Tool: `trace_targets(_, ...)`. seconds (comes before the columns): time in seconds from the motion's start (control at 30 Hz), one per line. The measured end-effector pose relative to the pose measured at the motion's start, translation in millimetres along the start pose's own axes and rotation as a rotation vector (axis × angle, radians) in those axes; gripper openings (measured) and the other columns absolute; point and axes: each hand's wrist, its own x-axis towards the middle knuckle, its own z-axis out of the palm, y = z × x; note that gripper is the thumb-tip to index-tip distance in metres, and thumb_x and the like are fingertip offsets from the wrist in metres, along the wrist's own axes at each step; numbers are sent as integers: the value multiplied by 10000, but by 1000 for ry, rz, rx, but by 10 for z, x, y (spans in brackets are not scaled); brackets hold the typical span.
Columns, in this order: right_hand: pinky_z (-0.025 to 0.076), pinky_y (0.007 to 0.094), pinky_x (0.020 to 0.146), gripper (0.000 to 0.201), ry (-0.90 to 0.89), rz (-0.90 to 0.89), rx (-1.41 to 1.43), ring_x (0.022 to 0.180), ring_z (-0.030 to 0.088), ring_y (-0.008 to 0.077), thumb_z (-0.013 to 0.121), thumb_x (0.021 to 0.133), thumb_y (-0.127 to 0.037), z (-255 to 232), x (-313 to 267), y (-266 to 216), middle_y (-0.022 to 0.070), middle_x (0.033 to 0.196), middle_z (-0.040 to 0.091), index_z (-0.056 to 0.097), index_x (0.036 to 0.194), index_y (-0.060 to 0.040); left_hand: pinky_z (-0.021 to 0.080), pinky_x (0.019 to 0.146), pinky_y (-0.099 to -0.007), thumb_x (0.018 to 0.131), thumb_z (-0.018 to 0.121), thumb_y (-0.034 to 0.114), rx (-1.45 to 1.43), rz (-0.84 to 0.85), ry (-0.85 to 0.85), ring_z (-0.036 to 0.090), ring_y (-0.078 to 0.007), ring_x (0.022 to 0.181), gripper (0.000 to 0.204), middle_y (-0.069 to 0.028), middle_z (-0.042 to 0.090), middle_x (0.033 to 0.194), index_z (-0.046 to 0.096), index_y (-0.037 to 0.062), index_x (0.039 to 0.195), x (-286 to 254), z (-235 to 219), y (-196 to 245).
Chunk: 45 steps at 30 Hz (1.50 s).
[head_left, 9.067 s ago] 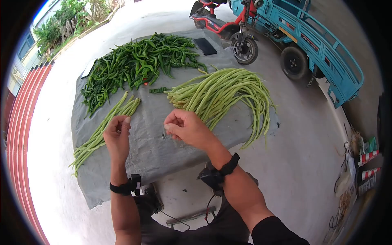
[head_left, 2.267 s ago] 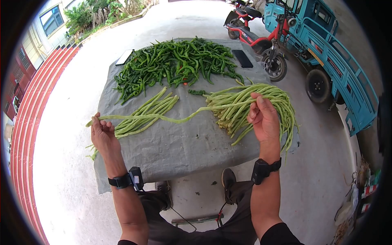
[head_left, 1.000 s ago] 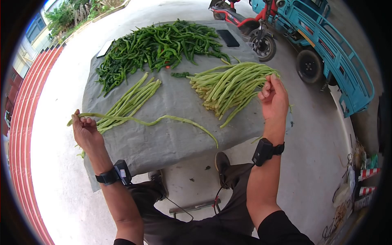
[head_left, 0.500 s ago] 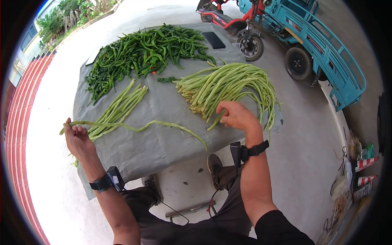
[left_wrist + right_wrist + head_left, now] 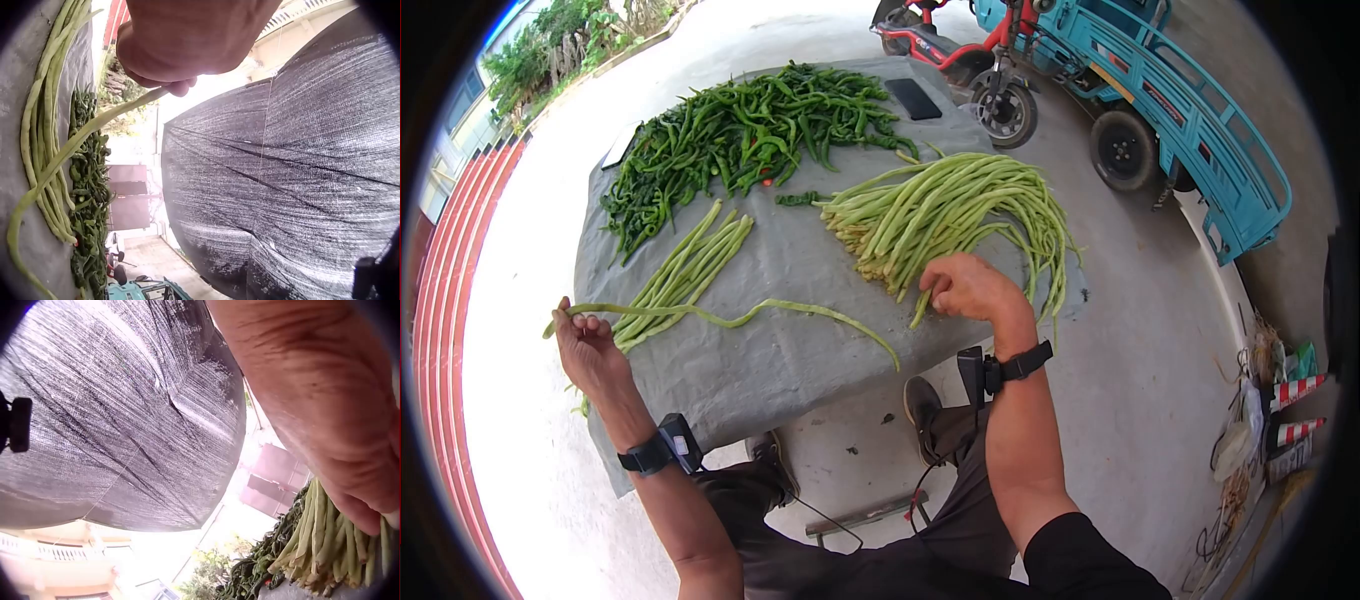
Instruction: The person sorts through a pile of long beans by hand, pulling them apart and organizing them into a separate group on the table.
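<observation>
The left hand point(image 5: 593, 357) pinches one end of a long green bean point(image 5: 745, 318), whose other end trails over the grey cloth point(image 5: 800, 375). Beneath that bean lies a small bundle of long beans point(image 5: 690, 262), slanting on the cloth's left side. At the near edge of the large bean pile point(image 5: 940, 205), the right hand point(image 5: 973, 288) has curled fingers pinching the end of a bean point(image 5: 920, 308). In the left wrist view the held bean point(image 5: 94, 125) runs down from the fingertips. The right wrist view shows cut bean ends point(image 5: 319, 544) below the hand point(image 5: 319, 400).
Green peppers point(image 5: 740, 135) are heaped along the cloth's far side, with a dark phone point(image 5: 914, 99) and a white one point(image 5: 620, 146) at either end. Beyond stand a red scooter point(image 5: 960, 60) and a blue cargo tricycle point(image 5: 1200, 130). Red steps point(image 5: 460, 290) lie left.
The right hand has come down from the far right side of the large pile to its near edge and taken a bean end. The bean's right end, held up earlier, now lies on the cloth.
</observation>
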Motion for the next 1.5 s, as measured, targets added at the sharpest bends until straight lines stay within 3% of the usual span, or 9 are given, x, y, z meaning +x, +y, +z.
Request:
trace_targets(0.37, 553, 383, 709, 209, 271, -175, -37, 745, 707, 245, 759, 828, -24, 39, -86, -291, 114, 809, 738, 732, 1034, -6, 449, 599, -217, 1122, 598, 273, 23, -6, 18, 542, -70, 677, 319, 19, 560, 779, 622, -2, 1282, -60, 82, -44)
trace_targets(0.57, 488, 346, 643, 177, 420, -273, 52, 670, 614, 166, 798, 869, -105, -10, -158, -588, 61, 721, 667, 714, 990, -7, 443, 598, -213, 1120, 603, 286, 34, -14, -34, 534, -62, 678, 330, 26, 555, 780, 627, 7, 1295, -87, 114, -59)
trace_targets(0.67, 510, 371, 666, 174, 394, -286, 184, 682, 641, 230, 812, 851, -102, 0, -174, -795, 112, 761, 684, 725, 974, -15, 434, 599, -206, 1115, 615, 304, 83, 10, -63, 530, -50, 691, 337, 34, 549, 778, 649, 19, 1292, -126, 177, -52)
trace_targets(0.77, 479, 324, 631, 182, 509, -497, 303, 630, 571, 163, 837, 833, -93, 125, -117, -895, 63, 756, 657, 742, 976, -31, 417, 602, -193, 1107, 631, 319, 213, 75, -59, 522, -31, 709, 338, 40, 552, 784, 685, 29, 1270, -301, 375, -32)
trace_targets(0.9, 453, 273, 598, 171, 488, -569, 486, 627, 543, 78, 837, 863, -79, 220, -47, -1041, 7, 776, 650, 737, 989, -20, 400, 604, -178, 1096, 652, 326, 408, 197, -93, 515, -11, 728, 321, 34, 601, 824, 735, 35, 1205, -470, 557, -33)
trace_targets(1.03, 432, 223, 576, 134, 300, -517, 786, 642, 528, 22, 812, 928, -76, 276, -91, -1243, -29, 791, 645, 730, 1014, -14, 368, 581, -180, 1089, 662, 267, 518, 265, -286, 505, -22, 671, 272, 7, 669, 869, 775, 21, 1123, -517, 602, -29)
trace_targets(1.2, 418, 195, 558, 140, 206, -498, 859, 639, 529, 8, 806, 947, -62, 432, -92, -1427, -35, 803, 649, 704, 1033, -19, 319, 550, -203, 1063, 703, 262, 490, 127, -526, 500, -41, 617, 260, 28, 639, 767, 769, 17, 1117, -798, 782, -22)
trace_targets(1.27, 420, 192, 551, 163, 178, -485, 875, 633, 534, 7, 810, 943, -58, 532, -86, -1500, -31, 804, 652, 684, 1037, -14, 457, 650, -212, 1031, 717, 103, 431, 38, -637, 565, -60, 733, 136, -53, 721, 1013, 764, -19, 1068, -924, 860, 1)
trace_targets(1.5, 433, 199, 523, 171, 133, -503, 843, 617, 550, 17, 790, 953, -34, 746, -173, -1762, -12, 787, 644, 644, 1039, -14, 476, 680, -232, 1006, 739, 70, 359, 11, -895, 578, -57, 784, 136, -13, 666, 983, 774, -1, 1117, -1181, 1060, -14)
